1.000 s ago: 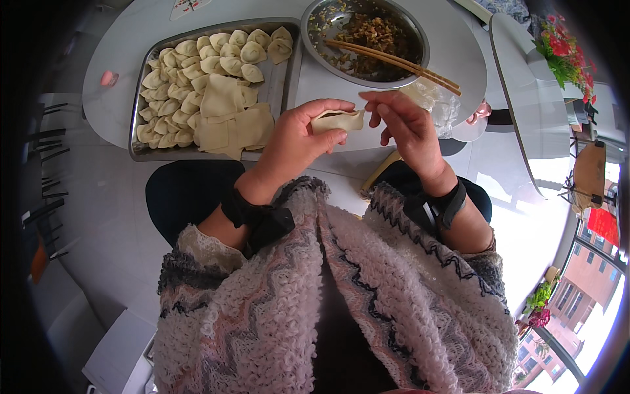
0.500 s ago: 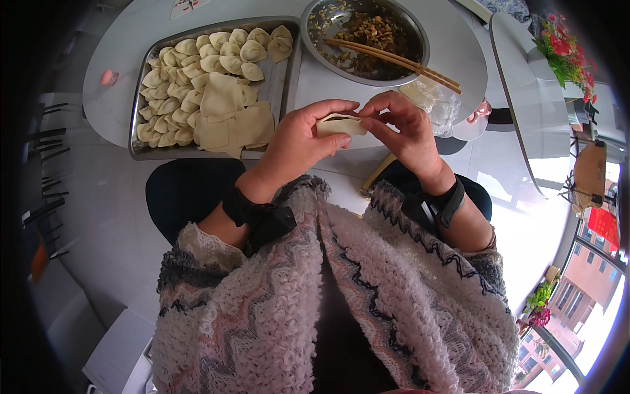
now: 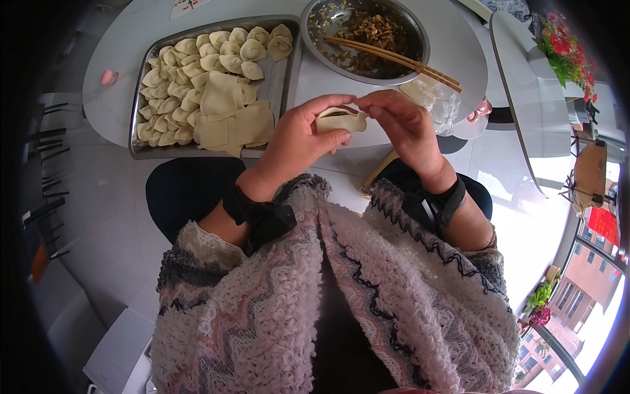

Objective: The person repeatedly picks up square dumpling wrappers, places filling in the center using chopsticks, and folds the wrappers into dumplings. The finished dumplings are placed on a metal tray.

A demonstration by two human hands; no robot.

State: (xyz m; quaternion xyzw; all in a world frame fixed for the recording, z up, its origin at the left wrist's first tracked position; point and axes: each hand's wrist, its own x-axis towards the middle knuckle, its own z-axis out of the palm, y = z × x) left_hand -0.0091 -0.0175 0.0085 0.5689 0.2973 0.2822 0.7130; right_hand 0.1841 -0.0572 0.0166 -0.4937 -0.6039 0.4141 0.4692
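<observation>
Wonton wrapper, folded with its top seam gaping, sits at the frame's centre, raised over the near edge of a white oval bench. The left hand has it in a closed grip, thumb in front and fingers behind; the right hand has its fingertips at the wrapper's right corner, and whether that grip pinches the dough I cannot tell. Across the upper left, a rectangular steel tray carries rows of folded wontons, with square wrappers overlapping at its near side. Upper centre, wooden chopsticks lie across a steel bowl of chopped filling, a clear plastic bag just beside it. Pale tiled floor spreads below; red flowers stand upper right, and a brick building shows through glass lower right.
</observation>
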